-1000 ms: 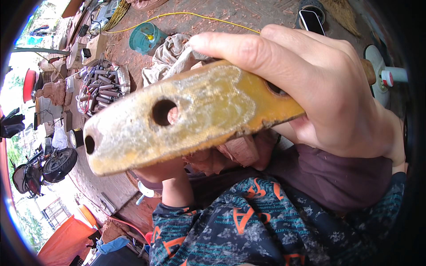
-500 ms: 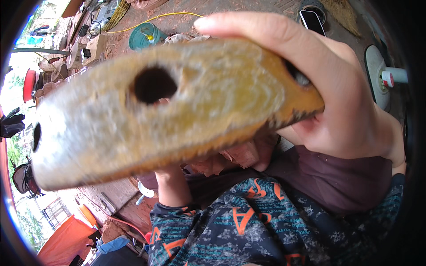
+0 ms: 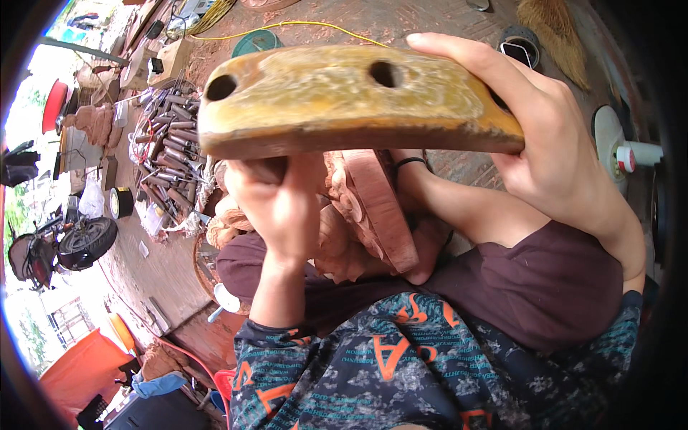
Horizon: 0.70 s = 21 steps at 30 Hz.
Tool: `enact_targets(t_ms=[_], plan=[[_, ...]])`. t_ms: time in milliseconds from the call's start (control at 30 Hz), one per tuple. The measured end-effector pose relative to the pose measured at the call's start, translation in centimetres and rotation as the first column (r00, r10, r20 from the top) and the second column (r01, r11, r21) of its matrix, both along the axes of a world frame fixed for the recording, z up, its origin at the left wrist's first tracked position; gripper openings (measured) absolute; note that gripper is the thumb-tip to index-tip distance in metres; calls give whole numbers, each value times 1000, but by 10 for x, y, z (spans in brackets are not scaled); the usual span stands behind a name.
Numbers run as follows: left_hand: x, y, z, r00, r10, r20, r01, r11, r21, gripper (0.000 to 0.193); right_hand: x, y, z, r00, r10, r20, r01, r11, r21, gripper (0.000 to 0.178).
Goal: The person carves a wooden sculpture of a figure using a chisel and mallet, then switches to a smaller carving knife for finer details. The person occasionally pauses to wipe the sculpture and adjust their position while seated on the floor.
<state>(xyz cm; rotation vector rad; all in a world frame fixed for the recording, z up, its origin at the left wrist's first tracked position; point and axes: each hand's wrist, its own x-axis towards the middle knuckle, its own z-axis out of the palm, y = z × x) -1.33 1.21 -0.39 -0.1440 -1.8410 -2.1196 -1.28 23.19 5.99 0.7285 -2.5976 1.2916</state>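
Observation:
A thick, worn yellow-brown slab [image 3: 308, 93] with round holes through it is held up close to the camera. My right hand [image 3: 548, 132] grips its right end, with the fingers over the top edge and the thumb beneath. Below the slab's left part, my left hand [image 3: 276, 208] is closed, and a dark brown end shows at the top of its grip. What it holds is mostly hidden behind the slab. Beyond it, a reddish carved wood block [image 3: 380, 215] lies by my legs, its far part covered by the slab.
Many chisels with dark handles [image 3: 172, 154] lie piled to the left. A teal bucket [image 3: 256, 43] stands beyond the slab, with a yellow cable [image 3: 322, 25] along the floor. At right are a phone [image 3: 516, 51], a straw broom [image 3: 555, 36] and a white container [image 3: 641, 156].
The slab has moved away from the camera and to the right, in my right hand. My left hand, mostly hidden before, now shows below it, and the chisel pile has come into sight.

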Motion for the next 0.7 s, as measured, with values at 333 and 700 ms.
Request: enact_targets(t_ms=[333,700], plan=[[61,28,-15,588,-700,-405,229,625,-747,27,-4,31,-13,954,214,-208,-134,930,341,62],[63,23,-32,578,-520,-629,137,821,-554,31,3,27,-8,762,408,-503,-257,903,344,38]])
